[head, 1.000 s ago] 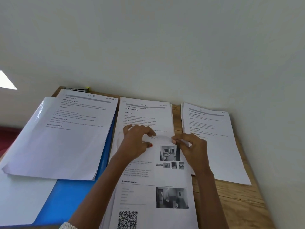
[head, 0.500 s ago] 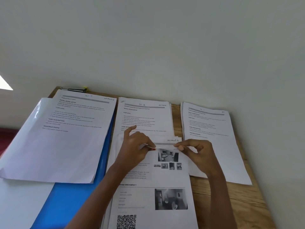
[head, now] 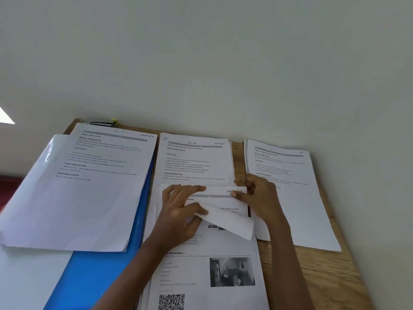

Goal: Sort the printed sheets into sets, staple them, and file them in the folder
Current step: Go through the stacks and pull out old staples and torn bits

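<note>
A wooden table [head: 312, 271] stood against a plain pale wall [head: 201, 63]. At its far left corner, touching the wall, lay a thin dark object with a yellow end [head: 102, 123], too small to identify. Something red [head: 9, 186] showed at the left edge, beyond the table.

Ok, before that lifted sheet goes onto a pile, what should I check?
1. Grip: left hand and right hand both pinch the lifted sheet: ok.
2. Its section label readable: a thumb covers part of it: cannot tell.
3. Middle pile header uncovered: ok.
4. Right pile label legible: too faint: cannot tell.
5. Blue folder free for filing: left pile lies on it: not ok.
6. Stapler at hand: small dark object at the far edge, unidentifiable: cannot tell.
</note>
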The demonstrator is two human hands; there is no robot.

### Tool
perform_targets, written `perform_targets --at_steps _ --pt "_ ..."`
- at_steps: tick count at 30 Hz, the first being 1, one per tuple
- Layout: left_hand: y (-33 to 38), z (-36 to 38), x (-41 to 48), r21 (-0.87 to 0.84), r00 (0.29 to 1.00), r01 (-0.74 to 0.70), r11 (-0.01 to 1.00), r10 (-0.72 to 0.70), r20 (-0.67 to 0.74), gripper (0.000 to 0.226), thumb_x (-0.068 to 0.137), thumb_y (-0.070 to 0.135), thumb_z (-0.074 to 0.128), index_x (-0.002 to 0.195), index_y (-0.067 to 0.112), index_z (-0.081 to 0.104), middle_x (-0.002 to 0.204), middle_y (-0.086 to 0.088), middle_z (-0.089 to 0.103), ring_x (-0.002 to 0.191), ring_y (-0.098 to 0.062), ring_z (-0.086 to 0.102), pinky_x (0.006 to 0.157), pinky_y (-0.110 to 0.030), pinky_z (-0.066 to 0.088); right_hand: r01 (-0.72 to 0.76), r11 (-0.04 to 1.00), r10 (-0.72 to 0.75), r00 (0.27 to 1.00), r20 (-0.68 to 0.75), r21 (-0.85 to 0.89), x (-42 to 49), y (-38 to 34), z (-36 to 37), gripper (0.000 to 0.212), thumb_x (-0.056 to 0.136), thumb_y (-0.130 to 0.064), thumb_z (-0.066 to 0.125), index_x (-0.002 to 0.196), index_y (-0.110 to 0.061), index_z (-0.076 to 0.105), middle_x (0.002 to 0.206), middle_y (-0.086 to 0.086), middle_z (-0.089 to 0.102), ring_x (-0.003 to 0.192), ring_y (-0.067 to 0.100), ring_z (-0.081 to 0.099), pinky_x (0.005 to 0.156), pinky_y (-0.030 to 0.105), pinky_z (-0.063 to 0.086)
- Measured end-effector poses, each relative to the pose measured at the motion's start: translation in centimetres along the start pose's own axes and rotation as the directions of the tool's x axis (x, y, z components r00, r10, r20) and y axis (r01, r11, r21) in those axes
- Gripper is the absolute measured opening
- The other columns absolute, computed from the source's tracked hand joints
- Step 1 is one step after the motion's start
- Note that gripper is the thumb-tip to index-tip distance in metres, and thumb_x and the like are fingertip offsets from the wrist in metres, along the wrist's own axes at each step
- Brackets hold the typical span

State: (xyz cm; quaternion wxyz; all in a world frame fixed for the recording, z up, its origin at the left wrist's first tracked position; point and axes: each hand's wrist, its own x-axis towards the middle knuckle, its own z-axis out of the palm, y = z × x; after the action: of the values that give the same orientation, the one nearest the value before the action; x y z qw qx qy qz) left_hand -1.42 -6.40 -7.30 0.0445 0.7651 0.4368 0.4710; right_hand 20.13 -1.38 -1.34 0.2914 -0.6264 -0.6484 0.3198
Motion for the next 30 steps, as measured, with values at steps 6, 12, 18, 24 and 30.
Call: perform_targets --at_steps 6,12,18,24,30 --pt "0.0 0.0 0.0 -0.004 0.998 0.057 0.998 -0.057 0.005 0.016 0.078 0.03 0.067 0.073 0.017 0.073 0.138 -0.004 0.045 0.132 -0.024 0.037 0.113 -0.03 0.021 0.061 0.998 -0.06 0.995 -0.077 0.015 -1.4 -0.8 -0.7 0.025 0.066 -0.013 0.086 0.076 -0.028 0.068 0.059 -0.007 0.063 0.063 0.002 0.057 0.063 0.006 0.042" --pt "-0.2 0.1 0.0 -0.011 0.999 0.001 1.0 -0.001 0.046 0.008 0.08 0.025 0.065 0.083 0.027 0.058 0.146 -0.006 0.045 0.144 -0.02 0.029 0.119 -0.041 0.016 0.074 0.986 -0.108 0.966 0.234 0.151 -4.2 -1.7 -3.0 0.01 0.07 -0.012 0.081 0.074 -0.017 0.073 0.083 -0.009 0.074 0.088 0.01 0.067 0.088 0.017 0.047" --pt "0.1 -0.2 -0.1 0.01 0.998 -0.005 1.0 0.004 0.058 0.015 0.081 0.023 0.059 0.093 0.025 0.05 0.083 0.001 0.073 0.091 -0.01 0.06 0.119 -0.033 0.015 -0.103 0.92 0.008 0.969 0.246 0.378 -3.4 -2.1 -3.1 0.015 0.093 -0.009 0.055 0.083 -0.004 0.063 0.076 0.007 0.072 0.079 0.025 0.072 0.08 0.031 0.056" --pt "0.0 0.0 -0.2 0.025 0.993 -0.023 0.999 0.02 0.119 0.044 0.066 0.017 0.075 0.102 0.025 0.052 0.086 0.0 0.072 0.096 -0.012 0.053 0.113 -0.029 0.016 -0.04 0.999 0.04 0.999 0.003 -0.026 -0.1 -0.8 -0.5 0.018 0.079 -0.026 0.076 0.091 -0.024 0.063 0.08 -0.011 0.063 0.072 -0.002 0.056 0.062 0.005 0.041" --pt "-0.5 0.3 -0.4 -0.003 0.988 -0.096 0.995 0.096 0.12 0.041 0.066 0.024 0.084 0.093 0.029 0.054 0.117 -0.002 0.063 0.114 -0.017 0.051 0.11 -0.033 0.024 0.036 0.993 -0.034 0.999 0.027 -0.112 0.4 -0.8 0.5 0.023 0.067 -0.023 0.086 0.086 -0.024 0.073 0.076 -0.014 0.063 0.067 -0.002 0.054 0.066 0.015 0.038"
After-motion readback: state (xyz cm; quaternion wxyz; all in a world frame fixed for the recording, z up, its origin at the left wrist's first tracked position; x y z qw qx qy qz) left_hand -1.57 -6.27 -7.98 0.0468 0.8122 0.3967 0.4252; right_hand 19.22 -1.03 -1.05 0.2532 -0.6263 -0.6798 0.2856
